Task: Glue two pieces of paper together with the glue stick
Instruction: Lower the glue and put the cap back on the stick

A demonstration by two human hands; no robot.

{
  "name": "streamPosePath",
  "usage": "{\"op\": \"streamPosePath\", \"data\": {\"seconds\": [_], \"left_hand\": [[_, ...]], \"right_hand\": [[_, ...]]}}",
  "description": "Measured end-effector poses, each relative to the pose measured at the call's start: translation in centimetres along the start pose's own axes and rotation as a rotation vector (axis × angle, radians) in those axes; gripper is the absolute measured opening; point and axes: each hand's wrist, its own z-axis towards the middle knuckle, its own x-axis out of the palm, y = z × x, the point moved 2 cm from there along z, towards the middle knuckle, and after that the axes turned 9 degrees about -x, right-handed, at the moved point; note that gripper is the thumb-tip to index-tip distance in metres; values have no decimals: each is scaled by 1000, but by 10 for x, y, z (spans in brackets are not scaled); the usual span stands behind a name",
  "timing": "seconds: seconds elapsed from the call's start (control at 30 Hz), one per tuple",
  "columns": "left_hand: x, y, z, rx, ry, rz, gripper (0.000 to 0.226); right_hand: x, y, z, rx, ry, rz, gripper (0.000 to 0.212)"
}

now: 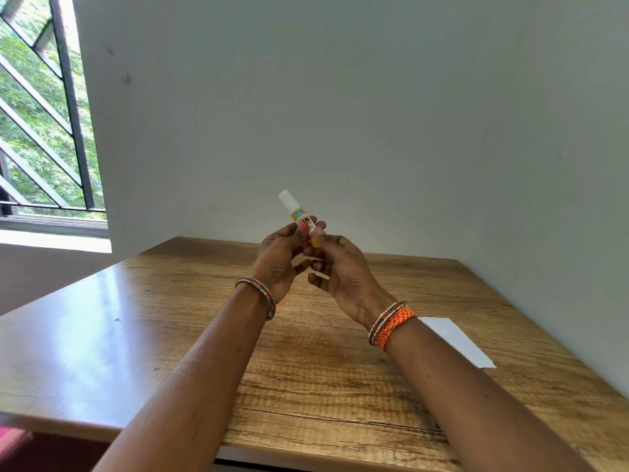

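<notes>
Here, left hand (277, 258) and right hand (335, 267) both pinching a capped glue stick (297, 214) tilted above the wooden worktop (170, 335), white paper (456, 340) lying at right

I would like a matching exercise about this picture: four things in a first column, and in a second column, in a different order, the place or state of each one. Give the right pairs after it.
Column one:
1. glue stick
2. white paper
3. orange braided band
4. window

Column two:
A. lies flat on the wooden table, to the right
B. on the left, with metal bars and green leaves behind
C. held up above the table by the left hand and right hand
D. worn around the right wrist

Right pairs: 1-C, 2-A, 3-D, 4-B
</notes>
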Motion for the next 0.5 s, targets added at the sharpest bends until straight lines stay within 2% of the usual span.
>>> {"op": "streamPosePath", "data": {"seconds": [0.1, 0.33, 0.5], "left_hand": [[1, 1, 0, -10, 41, -20, 18], [4, 2, -1, 33, 6, 64, 17], [7, 4, 0, 50, -25, 64, 14]], "right_hand": [[4, -1, 0, 70, 24, 80, 43], [6, 0, -2, 16, -22, 170, 25], [5, 1, 2, -83, -106, 24, 11]]}}
